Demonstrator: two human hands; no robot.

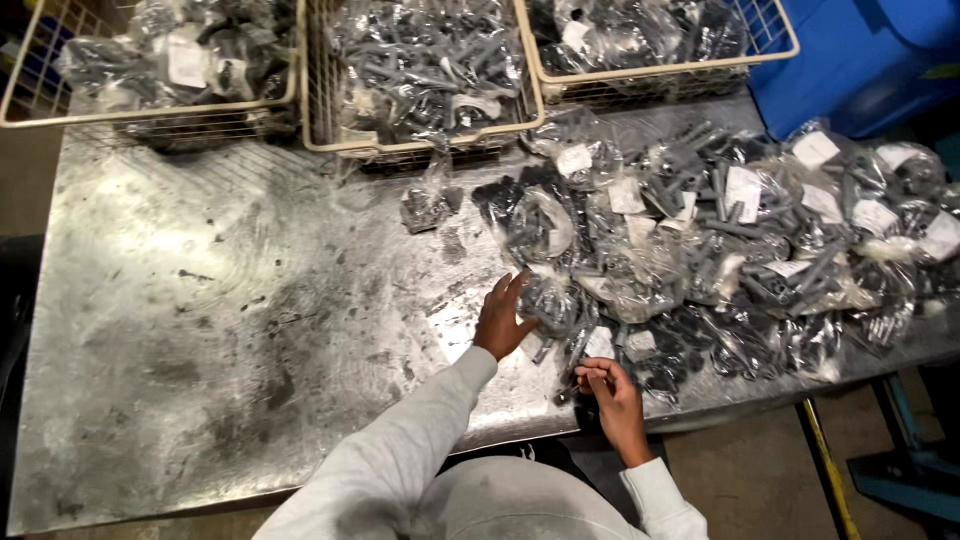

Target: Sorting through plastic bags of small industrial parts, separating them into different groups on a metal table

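A large heap of clear plastic bags [720, 230] filled with grey plastic parts and white labels covers the right half of a scratched metal table [220, 320]. My left hand [503, 318] lies flat with fingers spread, touching the near-left edge of the heap on a small bag of parts [548, 302]. My right hand [608, 388] hovers at the table's front edge, fingertips pinched on a small dark piece [575, 378] beside the bags. Light grey sleeves cover both arms.
Three wire baskets stand along the back: left [30, 75], middle [425, 145] and right [650, 72], each holding bagged grey parts. One loose bag [430, 200] lies below the middle basket. A blue bin [860, 60] stands at the back right. Floor and a yellow bar [825, 465] lie below.
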